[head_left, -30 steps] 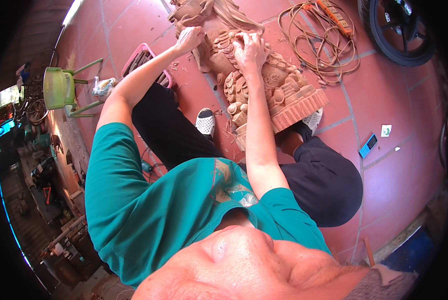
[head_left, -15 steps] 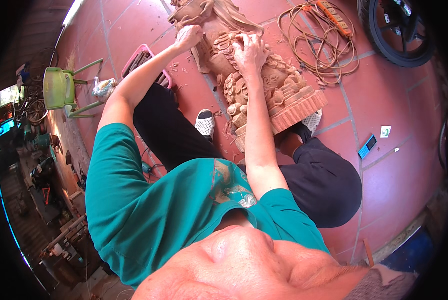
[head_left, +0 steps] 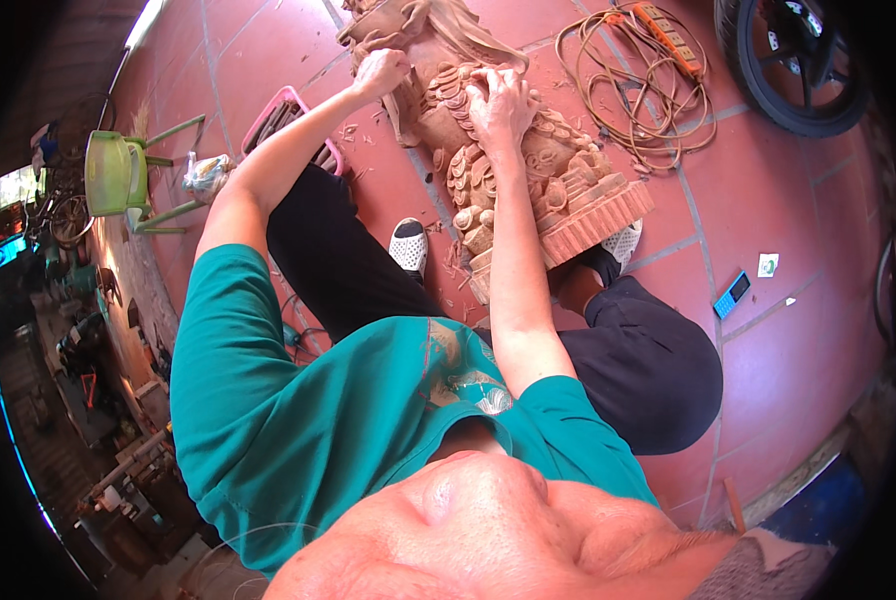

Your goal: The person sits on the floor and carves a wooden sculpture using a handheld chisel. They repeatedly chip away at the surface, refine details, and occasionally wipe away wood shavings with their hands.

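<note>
A brown wood carving (head_left: 558, 180) with dense raised relief and a ridged base lies lengthwise between my feet. My left hand (head_left: 381, 73) is closed at the carving's left side, near its far part. Whatever its curled fingers hold, if anything, is hidden. Over the middle of the relief, my right hand (head_left: 503, 108) rests with bent fingers pressed down on the carved surface. The back of that hand covers its fingertips, so I cannot make out what is in them.
A pink basket (head_left: 340, 158) with long dark pieces stands left of the carving, beside a green chair (head_left: 118, 172). On the right lie a coiled brown cord (head_left: 658, 150) with an orange power strip (head_left: 670, 42), a blue phone (head_left: 732, 295) and a black wheel (head_left: 808, 75). Wood chips litter the tiles.
My left hand has shifted very slightly to the right along the carving's edge. My right hand stays in the same place on the relief.
</note>
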{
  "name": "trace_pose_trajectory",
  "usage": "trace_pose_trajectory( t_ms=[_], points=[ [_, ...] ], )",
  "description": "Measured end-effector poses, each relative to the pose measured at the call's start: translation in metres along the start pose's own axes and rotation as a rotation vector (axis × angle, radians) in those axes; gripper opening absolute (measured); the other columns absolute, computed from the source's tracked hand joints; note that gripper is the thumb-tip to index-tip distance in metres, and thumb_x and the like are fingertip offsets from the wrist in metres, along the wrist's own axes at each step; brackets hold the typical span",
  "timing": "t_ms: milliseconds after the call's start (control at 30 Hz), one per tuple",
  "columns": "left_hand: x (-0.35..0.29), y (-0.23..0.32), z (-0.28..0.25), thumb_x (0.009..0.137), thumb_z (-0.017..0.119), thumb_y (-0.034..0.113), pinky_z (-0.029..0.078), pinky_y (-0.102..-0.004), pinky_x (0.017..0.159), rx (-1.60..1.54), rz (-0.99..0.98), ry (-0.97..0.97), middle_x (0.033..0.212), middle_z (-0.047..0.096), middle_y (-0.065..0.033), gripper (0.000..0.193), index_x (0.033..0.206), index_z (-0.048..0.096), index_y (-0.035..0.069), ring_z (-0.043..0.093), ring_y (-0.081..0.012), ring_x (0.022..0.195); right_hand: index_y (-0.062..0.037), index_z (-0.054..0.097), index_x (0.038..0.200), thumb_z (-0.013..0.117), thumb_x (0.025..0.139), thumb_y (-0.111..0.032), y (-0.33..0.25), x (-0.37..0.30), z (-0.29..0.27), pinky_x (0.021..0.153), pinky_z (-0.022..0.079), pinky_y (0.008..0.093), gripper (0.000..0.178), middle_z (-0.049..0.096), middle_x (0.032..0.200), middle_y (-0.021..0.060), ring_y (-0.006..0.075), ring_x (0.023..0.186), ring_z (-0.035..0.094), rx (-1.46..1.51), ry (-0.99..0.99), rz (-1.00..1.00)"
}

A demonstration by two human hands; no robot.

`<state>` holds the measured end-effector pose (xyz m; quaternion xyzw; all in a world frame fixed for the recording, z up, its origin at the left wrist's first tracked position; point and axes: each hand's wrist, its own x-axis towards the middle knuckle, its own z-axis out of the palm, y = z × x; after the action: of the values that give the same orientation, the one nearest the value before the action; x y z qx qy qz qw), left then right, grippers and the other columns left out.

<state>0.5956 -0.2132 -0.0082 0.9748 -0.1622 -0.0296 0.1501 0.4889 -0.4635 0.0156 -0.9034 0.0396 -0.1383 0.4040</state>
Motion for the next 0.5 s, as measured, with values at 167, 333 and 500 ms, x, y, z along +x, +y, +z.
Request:
trace_pose_trajectory(
  t_ms=[167,333,500],
  points=[
    [-0.008,0.041,0.002,0.083,0.062,0.017,0.053,-0.0433,0.077,-0.080,0.129,-0.203,0.085,0.071,-0.0187,0.020,0.091,0.074,0.003,0.069,-0.0359,0.082,-0.0184,0.071,0.103,0.072,0.081,-0.028,0.013,-0.001,0.003,0.102,0.035,0.0522,0.023,0.060,0.120,0.0075,0.0264,0.117,0.054,-0.009,0.038,0.002],
    [0.007,0.018,-0.012,0.084,0.063,0.022,0.054,-0.0409,0.079,-0.090,0.005,-0.196,0.089,0.073,-0.0153,0.022,0.090,0.075,0.005,0.071,-0.0303,0.086,-0.0186,0.071,0.102,0.072,0.081,-0.028,0.003,0.001,-0.006,0.099,0.037,0.0493,0.023,0.061,0.118,0.0066,0.0258,0.115,0.054,0.016,0.010,-0.006],
    [0.002,0.013,0.001,0.084,0.061,0.019,0.053,-0.0458,0.078,0.010,-0.021,-0.058,0.089,0.071,-0.0192,0.020,0.093,0.074,0.007,0.068,-0.0362,0.086,-0.0193,0.071,0.102,0.072,0.081,-0.028,0.002,0.000,-0.003,0.097,0.038,0.0483,0.022,0.061,0.117,0.0052,0.0254,0.115,0.055,-0.015,0.027,-0.016]
  ],
)
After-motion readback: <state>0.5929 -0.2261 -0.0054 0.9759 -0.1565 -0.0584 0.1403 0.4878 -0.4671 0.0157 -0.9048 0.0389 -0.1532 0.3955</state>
